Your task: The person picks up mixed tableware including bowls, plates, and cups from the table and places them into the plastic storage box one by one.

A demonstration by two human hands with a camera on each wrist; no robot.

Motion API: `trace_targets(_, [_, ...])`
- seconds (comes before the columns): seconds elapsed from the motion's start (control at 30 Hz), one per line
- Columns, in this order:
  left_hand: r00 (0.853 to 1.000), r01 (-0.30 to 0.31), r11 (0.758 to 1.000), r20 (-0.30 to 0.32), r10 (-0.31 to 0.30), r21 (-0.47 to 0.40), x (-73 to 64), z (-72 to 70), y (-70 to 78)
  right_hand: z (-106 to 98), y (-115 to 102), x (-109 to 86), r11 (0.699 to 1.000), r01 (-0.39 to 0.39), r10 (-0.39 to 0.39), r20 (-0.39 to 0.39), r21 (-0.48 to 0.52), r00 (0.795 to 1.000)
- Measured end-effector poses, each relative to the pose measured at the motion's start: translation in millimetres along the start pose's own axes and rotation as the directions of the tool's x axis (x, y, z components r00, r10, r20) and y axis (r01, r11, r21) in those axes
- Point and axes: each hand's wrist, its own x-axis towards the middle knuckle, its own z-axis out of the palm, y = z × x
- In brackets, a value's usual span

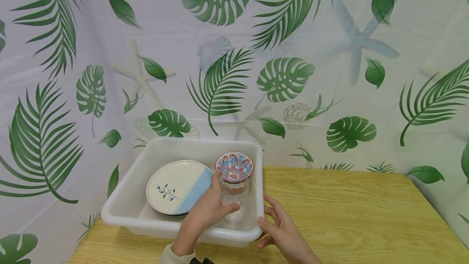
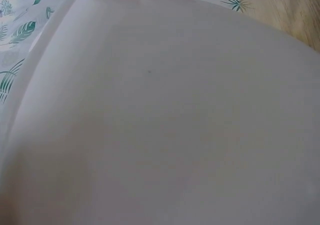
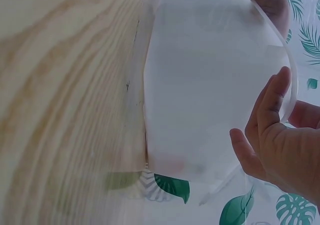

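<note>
A white plastic tub stands on the wooden table. My left hand reaches over its front rim and holds a clear drinking glass between thumb and fingers, inside the tub at the right. Just beyond the glass, against the far right side, is a red-and-blue patterned bowl. To the left lies a cream plate with a blue band and a twig design. My right hand grips the tub's right front corner, thumb on the rim and fingers against the outer wall. Tub wall fills the left wrist view.
The wooden table top extends to the right of the tub. A curtain printed with green leaves and starfish hangs behind the table and along its left side, close to the tub's back rim.
</note>
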Motion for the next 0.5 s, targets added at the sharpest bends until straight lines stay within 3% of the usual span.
trace_targets(0.2, [1.0,-0.017,1.0,0.017,0.017,0.01,-1.1,-4.8,1.3,-3.2,-3.9,1.9,0.999,0.019,-0.018,0.012,-0.046,1.0])
trace_targets(0.5, [0.997,-0.076,0.995,0.01,0.077,-0.071,-6.0,-20.4,12.2,-23.0,-12.9,2.7,0.977,0.042,-0.043,0.0,-0.209,0.999])
